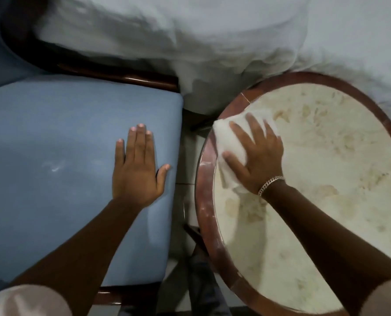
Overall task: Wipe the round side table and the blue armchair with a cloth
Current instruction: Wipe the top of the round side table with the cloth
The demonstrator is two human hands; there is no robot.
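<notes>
The round side table (326, 167) fills the right side, a cream marbled top inside a red-brown wooden rim. A crumpled white cloth (231, 142) lies on the top's left edge, partly over the rim. My right hand (256, 156) presses flat on the cloth with fingers spread, a metal bracelet on its wrist. The blue armchair (53, 167) stands at the left, its seat cushion facing me and its dark wooden frame showing at the back. My left hand (136, 167) rests flat on the cushion's right part, fingers extended, holding nothing.
A rumpled white bedspread (212, 37) covers the whole far side, touching the table's back edge. A narrow gap of tiled floor (185, 197) runs between chair and table, with dark table legs showing in it.
</notes>
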